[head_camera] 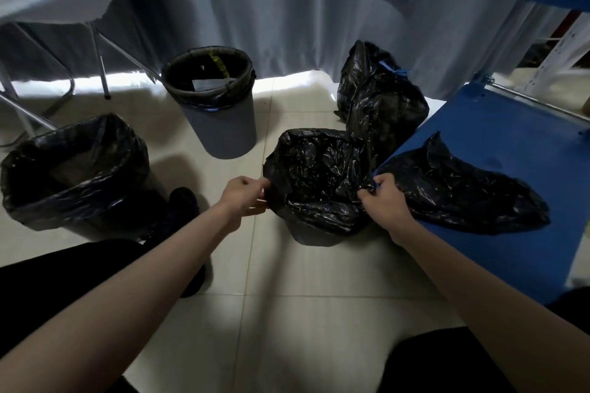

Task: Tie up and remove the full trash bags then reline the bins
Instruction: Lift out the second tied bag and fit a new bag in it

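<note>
Both hands gripped the rim of the black liner (319,169) at the middle of the frame: the left hand (245,198) pinched its left edge, the right hand (384,198) clutched its right edge, fingers curled into the plastic. Judging from this, an uneven pull could have tipped the small bin (314,238) beneath, or the thin film could have torn or slipped back inside before the rim was covered. The liner looked glossy, crumpled and slack, its mouth open and draped over the bin, only whose base showed. Just beside it, right of centre, a loose bag (463,191) lay on a blue platform (510,124); behind stood a tied bag (380,96) with a blue drawstring. At centre top a grey bin (223,124) held rubbish, and at the left edge stood another lined bin (76,169).
</note>
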Motion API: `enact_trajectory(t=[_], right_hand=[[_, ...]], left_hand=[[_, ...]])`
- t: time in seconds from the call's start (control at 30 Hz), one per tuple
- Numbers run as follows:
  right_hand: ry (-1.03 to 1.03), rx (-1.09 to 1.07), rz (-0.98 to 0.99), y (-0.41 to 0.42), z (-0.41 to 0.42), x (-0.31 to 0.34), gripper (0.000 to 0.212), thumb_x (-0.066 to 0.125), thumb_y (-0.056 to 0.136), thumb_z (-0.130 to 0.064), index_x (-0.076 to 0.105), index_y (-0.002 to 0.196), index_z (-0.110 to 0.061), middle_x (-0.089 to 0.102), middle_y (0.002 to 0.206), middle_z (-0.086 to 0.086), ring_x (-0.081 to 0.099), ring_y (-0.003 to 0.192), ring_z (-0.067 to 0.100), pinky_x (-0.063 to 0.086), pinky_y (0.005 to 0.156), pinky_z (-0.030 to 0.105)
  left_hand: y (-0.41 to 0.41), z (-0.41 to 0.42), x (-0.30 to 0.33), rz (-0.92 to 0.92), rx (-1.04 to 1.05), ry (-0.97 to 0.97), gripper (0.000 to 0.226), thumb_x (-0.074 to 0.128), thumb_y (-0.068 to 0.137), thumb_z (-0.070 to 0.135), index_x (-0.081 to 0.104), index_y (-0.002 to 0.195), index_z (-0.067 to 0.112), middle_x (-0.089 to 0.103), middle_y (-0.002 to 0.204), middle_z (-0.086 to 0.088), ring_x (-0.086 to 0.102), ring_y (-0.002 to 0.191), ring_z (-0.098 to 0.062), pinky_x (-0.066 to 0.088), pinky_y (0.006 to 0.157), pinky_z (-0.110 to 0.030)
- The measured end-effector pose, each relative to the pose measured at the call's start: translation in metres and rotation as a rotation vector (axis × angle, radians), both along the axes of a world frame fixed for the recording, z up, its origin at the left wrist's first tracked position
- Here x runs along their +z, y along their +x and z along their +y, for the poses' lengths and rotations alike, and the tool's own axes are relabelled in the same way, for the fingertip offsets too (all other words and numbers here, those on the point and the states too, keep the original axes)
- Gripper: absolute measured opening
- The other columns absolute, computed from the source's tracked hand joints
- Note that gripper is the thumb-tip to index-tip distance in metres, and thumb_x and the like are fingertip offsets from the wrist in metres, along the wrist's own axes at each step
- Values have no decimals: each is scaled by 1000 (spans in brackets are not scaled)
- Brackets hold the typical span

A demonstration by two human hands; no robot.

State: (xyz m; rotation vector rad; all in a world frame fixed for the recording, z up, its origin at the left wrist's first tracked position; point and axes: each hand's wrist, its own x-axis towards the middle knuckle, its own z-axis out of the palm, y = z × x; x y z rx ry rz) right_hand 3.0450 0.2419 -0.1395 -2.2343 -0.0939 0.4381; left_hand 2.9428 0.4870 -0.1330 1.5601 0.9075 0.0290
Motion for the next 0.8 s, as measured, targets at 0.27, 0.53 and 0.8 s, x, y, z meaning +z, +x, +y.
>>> enact_trajectory(t=[0.27,0.53,0.8], right_hand=[[-59,3,-62,-2,-6,-9,53,58,92,-24,41,142,-18,53,125,15,45,116,30,44,98,44],[-28,-25,-109,3,0,-18,51,52,95,-12,42,145,-14,39,133,14,56,110,38,48,98,55],[73,-124,-178,15,3,-29,41,51,97,-14,52,138,-19,52,104,13,61,103,40,53,91,53]], left_hand=[[2,-16,-10,-38,109,110,28,79,79,34,70,87,9,68,84,-4,62,72,-19,53,63,-27],[0,-14,-9,-101,192,-29,6,75,81,6,74,84,1,72,87,-16,67,65,-19,56,60,-21],[-6,0,-10,-151,273,-477,6,64,87,2,66,82,4,64,76,-7,57,68,-14,55,59,-17]])
